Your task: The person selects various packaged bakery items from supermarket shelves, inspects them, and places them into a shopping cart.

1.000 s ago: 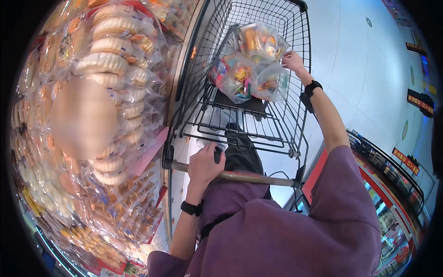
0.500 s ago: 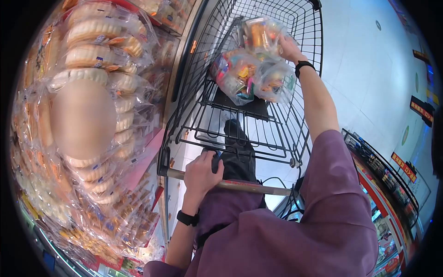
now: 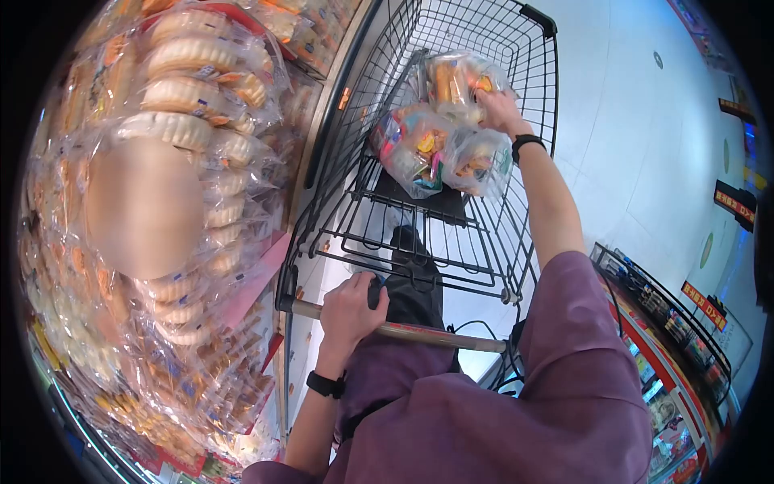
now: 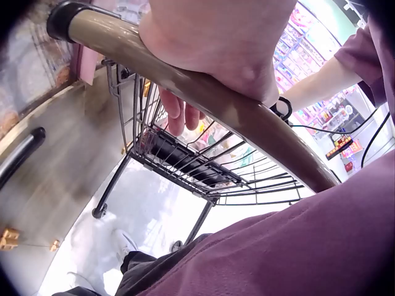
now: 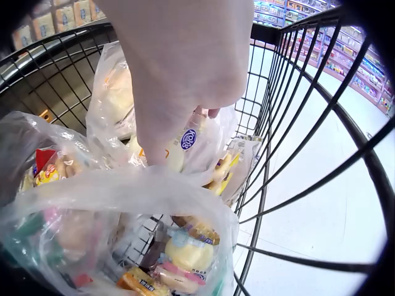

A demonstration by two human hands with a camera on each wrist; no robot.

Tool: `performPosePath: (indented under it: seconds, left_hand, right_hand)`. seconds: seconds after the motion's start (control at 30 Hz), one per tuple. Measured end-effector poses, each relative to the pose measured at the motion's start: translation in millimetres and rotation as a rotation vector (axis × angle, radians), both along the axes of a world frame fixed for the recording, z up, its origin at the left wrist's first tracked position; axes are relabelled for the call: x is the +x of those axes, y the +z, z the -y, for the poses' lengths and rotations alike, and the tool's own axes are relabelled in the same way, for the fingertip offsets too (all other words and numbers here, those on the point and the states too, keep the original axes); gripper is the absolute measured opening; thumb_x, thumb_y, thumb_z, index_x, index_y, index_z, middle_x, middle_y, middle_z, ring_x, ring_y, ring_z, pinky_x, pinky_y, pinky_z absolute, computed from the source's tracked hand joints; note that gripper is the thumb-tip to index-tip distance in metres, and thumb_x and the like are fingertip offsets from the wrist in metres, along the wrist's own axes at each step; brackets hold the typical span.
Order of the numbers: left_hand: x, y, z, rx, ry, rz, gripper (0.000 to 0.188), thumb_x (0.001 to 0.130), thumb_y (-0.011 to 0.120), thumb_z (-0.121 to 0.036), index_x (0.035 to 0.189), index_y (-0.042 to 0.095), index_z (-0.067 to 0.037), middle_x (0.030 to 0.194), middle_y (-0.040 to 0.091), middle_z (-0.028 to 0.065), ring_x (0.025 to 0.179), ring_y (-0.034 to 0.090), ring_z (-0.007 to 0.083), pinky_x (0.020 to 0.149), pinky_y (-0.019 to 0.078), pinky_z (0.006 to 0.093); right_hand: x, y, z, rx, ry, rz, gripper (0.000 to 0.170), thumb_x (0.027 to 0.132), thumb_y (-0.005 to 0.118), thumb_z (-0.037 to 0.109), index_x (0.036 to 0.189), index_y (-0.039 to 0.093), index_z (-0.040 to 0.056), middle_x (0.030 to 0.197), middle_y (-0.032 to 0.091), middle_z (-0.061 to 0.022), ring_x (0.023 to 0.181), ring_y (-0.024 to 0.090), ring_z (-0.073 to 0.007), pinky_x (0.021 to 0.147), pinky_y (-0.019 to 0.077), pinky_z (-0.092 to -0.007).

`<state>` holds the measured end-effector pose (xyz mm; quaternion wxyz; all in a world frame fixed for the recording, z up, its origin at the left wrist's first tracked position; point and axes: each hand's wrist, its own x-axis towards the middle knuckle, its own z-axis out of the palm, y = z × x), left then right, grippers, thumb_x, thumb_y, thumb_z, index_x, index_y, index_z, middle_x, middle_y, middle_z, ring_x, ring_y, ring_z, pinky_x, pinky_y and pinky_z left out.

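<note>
My left hand (image 3: 347, 310) lies over the brown handle (image 3: 431, 335) of a black wire shopping cart (image 4: 216, 197), its fingers bent down past the bar in the left wrist view. A small dark rounded object shows between thumb and forefinger. My right hand (image 3: 501, 111) reaches inside the cart and grips the rear clear plastic bag (image 3: 455, 81) of packaged snacks; its fingertips are partly hidden. A pack with a blue oval logo (image 5: 188, 139) shows beside the thumb. Two more clear bags sit in front, one with colourful packs (image 3: 419, 153), one with small wrapped pieces (image 5: 185, 256).
A display (image 3: 165, 97) piled with bread in clear wrappers runs close along the cart's left side. On the right are pale floor (image 3: 629, 121) and a rack of small goods (image 3: 669, 323). A black cable (image 3: 484, 324) hangs near the handle's right end.
My right hand has moved from the cart's right side inward onto the rear bag. My left hand stays at the handle.
</note>
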<state>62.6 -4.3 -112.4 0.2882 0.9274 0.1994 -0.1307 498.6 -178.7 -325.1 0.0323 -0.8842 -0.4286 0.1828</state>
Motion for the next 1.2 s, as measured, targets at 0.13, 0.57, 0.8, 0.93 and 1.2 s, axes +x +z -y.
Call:
performPosePath:
  seconds: [0.13, 0.57, 0.8, 0.93, 1.2]
  left_hand:
    - [-2.7, 0.3, 0.5, 0.002, 0.026, 0.001, 0.025, 0.081, 0.067, -0.026, 0.095, 0.063, -0.006, 0.085, 0.068, 0.0107, 0.074, 0.067, 0.0306, 0.065, 0.0545, 0.0404]
    - [-8.4, 2.5, 1.6, 0.010, 0.056, 0.032, 0.029, 0.079, 0.068, -0.028, 0.098, 0.065, -0.007, 0.088, 0.069, 0.0106, 0.080, 0.068, 0.0328, 0.070, 0.0529, 0.0434]
    - [-9.8, 8.4, -0.3, 0.001, 0.018, 0.032, 0.033, 0.080, 0.066, -0.030, 0.099, 0.065, -0.003, 0.098, 0.070, 0.0141, 0.086, 0.068, 0.0348, 0.077, 0.0540, 0.0439]
    - [-16.2, -1.6, -3.3, -0.030, -0.006, 0.144, 0.036, 0.080, 0.067, -0.031, 0.101, 0.065, -0.002, 0.100, 0.070, 0.0154, 0.090, 0.067, 0.0354, 0.081, 0.0530, 0.0444]
    - [-15.2, -1.8, -4.2, -0.001, -0.003, 0.051, 0.039, 0.082, 0.066, -0.039, 0.103, 0.065, -0.006, 0.096, 0.070, 0.0107, 0.091, 0.067, 0.0345, 0.081, 0.0530, 0.0432]
  right_hand:
    - [-17.2, -0.7, -1.7, -0.008, -0.053, -0.007, 0.043, 0.070, 0.081, 0.023, 0.102, 0.055, 0.0087, 0.093, 0.069, -0.0152, 0.091, 0.067, -0.0359, 0.082, 0.0511, -0.0462]
    - [-53.5, 61.5, 15.2, 0.295, -0.692, 0.137, 0.042, 0.073, 0.078, 0.028, 0.101, 0.061, 0.0014, 0.088, 0.070, -0.0222, 0.088, 0.067, -0.0393, 0.078, 0.0536, -0.0463]
    - [-76.8, 114.4, 12.7, 0.698, -0.872, -0.253, 0.054, 0.073, 0.082, 0.034, 0.109, 0.066, -0.0022, 0.099, 0.072, -0.0165, 0.090, 0.070, -0.0251, 0.079, 0.0549, -0.0356]
    - [-131.4, 169.7, -8.6, 0.850, -0.751, -0.802, 0.047, 0.085, 0.074, 0.029, 0.116, 0.063, -0.0038, 0.107, 0.070, -0.0128, 0.090, 0.069, -0.0202, 0.079, 0.0565, -0.0321]
    - [-233.9, 276.3, -34.5, 0.940, -0.620, -1.411, 0.037, 0.099, 0.056, 0.023, 0.120, 0.058, -0.0065, 0.108, 0.067, -0.0126, 0.087, 0.068, -0.0198, 0.077, 0.0578, -0.0340]
